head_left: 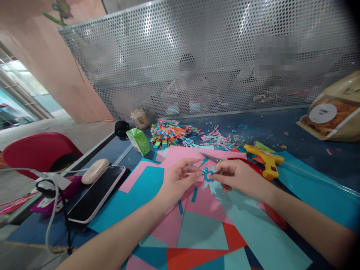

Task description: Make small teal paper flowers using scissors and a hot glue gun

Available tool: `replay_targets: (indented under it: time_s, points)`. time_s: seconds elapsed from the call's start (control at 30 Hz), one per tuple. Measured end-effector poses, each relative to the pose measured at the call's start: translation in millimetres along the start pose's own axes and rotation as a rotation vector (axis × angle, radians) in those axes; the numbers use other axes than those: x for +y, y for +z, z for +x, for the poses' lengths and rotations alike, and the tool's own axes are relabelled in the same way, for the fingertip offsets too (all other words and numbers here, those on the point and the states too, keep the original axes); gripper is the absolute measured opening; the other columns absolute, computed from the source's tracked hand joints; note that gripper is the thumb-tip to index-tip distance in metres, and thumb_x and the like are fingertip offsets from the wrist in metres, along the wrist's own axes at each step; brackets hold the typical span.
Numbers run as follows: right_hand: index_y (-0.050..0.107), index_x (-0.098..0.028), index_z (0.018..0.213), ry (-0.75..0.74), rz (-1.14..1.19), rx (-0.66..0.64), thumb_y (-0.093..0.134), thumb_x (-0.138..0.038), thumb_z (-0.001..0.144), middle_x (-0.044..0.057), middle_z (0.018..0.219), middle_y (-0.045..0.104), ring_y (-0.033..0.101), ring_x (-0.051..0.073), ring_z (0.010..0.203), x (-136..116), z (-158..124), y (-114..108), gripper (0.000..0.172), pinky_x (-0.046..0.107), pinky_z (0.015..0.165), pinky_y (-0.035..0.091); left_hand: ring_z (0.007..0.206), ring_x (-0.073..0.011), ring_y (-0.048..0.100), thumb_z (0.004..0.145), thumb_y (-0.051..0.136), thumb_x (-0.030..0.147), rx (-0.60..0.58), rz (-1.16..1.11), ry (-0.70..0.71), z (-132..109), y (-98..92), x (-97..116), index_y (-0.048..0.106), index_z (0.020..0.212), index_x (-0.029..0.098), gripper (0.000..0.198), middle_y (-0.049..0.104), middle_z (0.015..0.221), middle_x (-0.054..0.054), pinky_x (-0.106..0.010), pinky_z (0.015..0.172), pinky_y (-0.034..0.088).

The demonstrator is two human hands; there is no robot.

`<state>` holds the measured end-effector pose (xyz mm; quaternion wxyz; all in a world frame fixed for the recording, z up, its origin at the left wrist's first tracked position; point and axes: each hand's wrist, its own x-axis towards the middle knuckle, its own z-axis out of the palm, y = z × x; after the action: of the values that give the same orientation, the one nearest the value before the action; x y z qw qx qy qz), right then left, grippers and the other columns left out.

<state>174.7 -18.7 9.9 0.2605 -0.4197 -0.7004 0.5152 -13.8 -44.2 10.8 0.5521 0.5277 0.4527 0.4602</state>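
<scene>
Teal paper rosette [208, 175] sits pinched over the pink sheet [202, 204]. The left hand [180, 179] closes its fingers on one edge; the right hand [239, 176] clamps the opposite edge, hiding part of it. Just beyond the fingers lie scissors [213, 158], handles partly hidden; farther off, a yellow glue gun [267, 160] on the tabletop [309, 150].

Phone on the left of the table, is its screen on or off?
Off: the phone lies face up, its screen dark all over.
</scene>
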Motion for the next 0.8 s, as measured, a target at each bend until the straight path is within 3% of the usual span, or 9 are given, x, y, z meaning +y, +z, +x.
replay_targets:
  time_s: [0.33,0.63,0.8]
  points:
    - [0.054,-0.018,0.068,0.002,0.006,0.044,0.062,-0.043,0.073,-0.005,0.046,0.051,0.049,0.008,0.043,-1.7,-1.3,2.2,0.026,0.02,0.044,0.04,0.07,-0.0107,0.062,0.067,0.072,0.024,0.043,-0.046,-0.004,0.6,-1.2,-2.7,0.063,0.098,0.017,0.034,0.069,0.076,-0.001,-0.019,0.061,0.046]
    - [0.054,-0.018,0.067,-0.011,-0.006,0.072,0.062,-0.045,0.072,-0.005,0.047,0.05,0.049,0.008,0.042,-1.5,-1.7,3.7,0.028,0.021,0.043,0.039,0.07,-0.0116,0.062,0.066,0.073,0.028,0.085,-0.044,-0.025,-1.4,-0.1,-0.4,0.061,0.105,0.017,0.042,0.07,0.077,-0.002,-0.021,0.064,0.047]
    - [0.055,-0.018,0.068,-0.01,-0.037,0.049,0.062,-0.046,0.073,-0.004,0.048,0.051,0.049,0.008,0.043,0.3,-1.7,3.8,0.029,0.021,0.044,0.039,0.071,-0.011,0.063,0.067,0.072,0.028,0.048,-0.052,-0.017,-1.5,-1.3,-0.6,0.062,0.102,0.017,0.037,0.07,0.077,-0.001,-0.02,0.065,0.047]
